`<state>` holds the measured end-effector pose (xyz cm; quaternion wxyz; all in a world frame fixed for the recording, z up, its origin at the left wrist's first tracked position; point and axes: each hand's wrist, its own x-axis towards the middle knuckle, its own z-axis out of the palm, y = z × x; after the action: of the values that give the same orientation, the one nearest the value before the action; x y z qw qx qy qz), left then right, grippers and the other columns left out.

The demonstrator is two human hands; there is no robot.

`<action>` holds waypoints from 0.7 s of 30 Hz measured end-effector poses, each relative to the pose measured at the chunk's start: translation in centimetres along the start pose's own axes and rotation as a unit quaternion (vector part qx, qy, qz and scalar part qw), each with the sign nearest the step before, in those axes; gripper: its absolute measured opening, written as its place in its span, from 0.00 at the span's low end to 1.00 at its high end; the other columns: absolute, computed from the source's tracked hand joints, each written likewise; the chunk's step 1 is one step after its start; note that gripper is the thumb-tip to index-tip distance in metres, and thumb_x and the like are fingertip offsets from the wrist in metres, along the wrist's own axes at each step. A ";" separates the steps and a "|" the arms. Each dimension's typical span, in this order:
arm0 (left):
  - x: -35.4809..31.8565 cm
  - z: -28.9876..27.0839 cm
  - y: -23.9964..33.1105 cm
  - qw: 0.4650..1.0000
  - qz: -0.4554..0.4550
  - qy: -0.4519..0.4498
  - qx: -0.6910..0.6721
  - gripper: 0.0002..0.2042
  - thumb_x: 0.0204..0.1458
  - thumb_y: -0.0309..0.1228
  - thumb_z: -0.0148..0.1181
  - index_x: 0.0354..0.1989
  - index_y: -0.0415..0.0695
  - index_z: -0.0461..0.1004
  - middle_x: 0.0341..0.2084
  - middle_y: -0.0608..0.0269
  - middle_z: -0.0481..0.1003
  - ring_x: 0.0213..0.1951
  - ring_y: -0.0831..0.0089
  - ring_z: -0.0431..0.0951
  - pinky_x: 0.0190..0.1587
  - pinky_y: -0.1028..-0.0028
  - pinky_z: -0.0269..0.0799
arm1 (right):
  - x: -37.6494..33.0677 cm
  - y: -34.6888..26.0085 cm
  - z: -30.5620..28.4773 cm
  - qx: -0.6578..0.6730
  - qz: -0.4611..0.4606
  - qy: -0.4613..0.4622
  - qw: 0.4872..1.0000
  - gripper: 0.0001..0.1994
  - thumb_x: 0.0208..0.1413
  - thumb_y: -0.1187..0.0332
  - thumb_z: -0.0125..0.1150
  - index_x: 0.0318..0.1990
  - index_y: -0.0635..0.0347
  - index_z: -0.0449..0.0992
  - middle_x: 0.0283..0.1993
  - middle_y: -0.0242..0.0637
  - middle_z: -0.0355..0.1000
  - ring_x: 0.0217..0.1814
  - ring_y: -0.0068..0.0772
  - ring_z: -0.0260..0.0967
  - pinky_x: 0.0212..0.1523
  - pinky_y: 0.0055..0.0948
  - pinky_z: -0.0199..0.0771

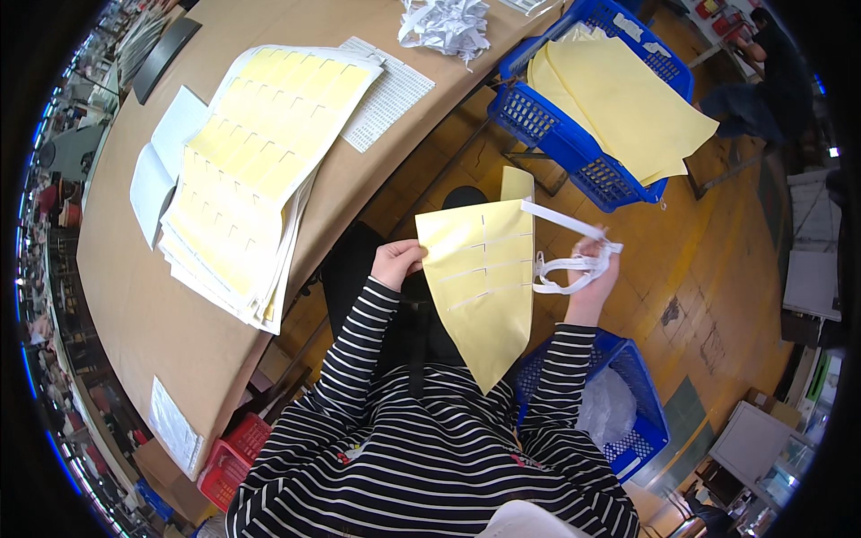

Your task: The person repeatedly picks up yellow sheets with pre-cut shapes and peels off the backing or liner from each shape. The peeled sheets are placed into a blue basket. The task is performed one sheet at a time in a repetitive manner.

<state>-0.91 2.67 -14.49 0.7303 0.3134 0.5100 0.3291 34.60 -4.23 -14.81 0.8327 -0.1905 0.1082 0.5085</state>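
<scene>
My left hand point(397, 263) pinches the left edge of a yellow sheet point(480, 278) marked with short cut lines. The sheet hangs in front of my body, curled, with its lower end narrowing to a point. At its right side, my right hand point(592, 282) is closed on white paper strips point(560, 219). One strip stretches from the sheet's upper right edge to my fingers, and others loop below it. Whether that strip is still attached to the sheet, I cannot tell.
On the brown table point(117, 296) at left lies a stack of yellow sheets point(269, 134), with a heap of white strips point(444, 29) at its far end. A blue basket point(529, 112) holds plain yellow sheets point(619, 99). Another blue basket point(650, 403) stands beside my right arm; a red basket point(238, 457) is lower left.
</scene>
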 end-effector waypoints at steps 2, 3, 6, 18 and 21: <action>-0.2 -0.5 -0.3 1.000 -0.004 -0.011 0.005 0.08 0.52 0.24 0.58 0.38 0.34 0.80 0.28 0.64 0.80 0.28 0.82 0.77 0.34 0.84 0.74 | -0.5 -2.3 -0.5 -0.046 0.008 -0.143 0.989 0.13 0.64 0.63 0.48 0.47 0.65 0.69 0.45 0.44 0.72 0.39 0.32 0.72 0.38 0.30 0.77; -0.3 -0.5 -0.4 1.000 -0.007 -0.005 -0.009 0.08 0.52 0.24 0.58 0.38 0.35 0.80 0.28 0.64 0.79 0.28 0.82 0.77 0.34 0.84 0.74 | -0.9 -2.9 -0.4 -0.063 0.018 -0.224 0.972 0.12 0.64 0.63 0.48 0.47 0.63 0.69 0.43 0.42 0.72 0.36 0.29 0.71 0.35 0.29 0.76; -0.8 -0.1 -0.5 0.999 -0.015 -0.007 -0.032 0.08 0.52 0.24 0.58 0.37 0.35 0.80 0.28 0.64 0.79 0.28 0.82 0.77 0.34 0.84 0.74 | -2.8 -3.1 2.0 -0.144 -0.111 -0.159 0.970 0.09 0.64 0.65 0.49 0.45 0.59 0.69 0.40 0.39 0.71 0.31 0.25 0.67 0.32 0.28 0.71; -2.2 4.0 0.2 0.996 -0.004 -0.086 -0.009 0.09 0.54 0.23 0.60 0.42 0.32 0.77 0.34 0.59 0.80 0.35 0.75 0.81 0.40 0.79 0.79 | -9.7 12.4 7.7 -0.787 -0.192 -0.328 0.486 0.13 0.49 0.72 0.65 0.44 0.63 0.77 0.47 0.41 0.75 0.44 0.42 0.76 0.45 0.33 0.75; -2.4 4.4 0.2 0.997 -0.040 -0.059 -0.043 0.09 0.54 0.22 0.59 0.42 0.31 0.77 0.33 0.57 0.80 0.35 0.75 0.81 0.40 0.79 0.79 | -10.1 13.1 6.7 -0.782 -0.182 -0.274 0.530 0.11 0.50 0.75 0.64 0.43 0.64 0.78 0.44 0.42 0.77 0.43 0.39 0.78 0.44 0.30 0.76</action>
<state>2.59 0.37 -11.85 0.7843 0.2802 0.4636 0.3025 18.24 -4.19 -7.69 0.4147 -0.6325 -0.6026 0.2545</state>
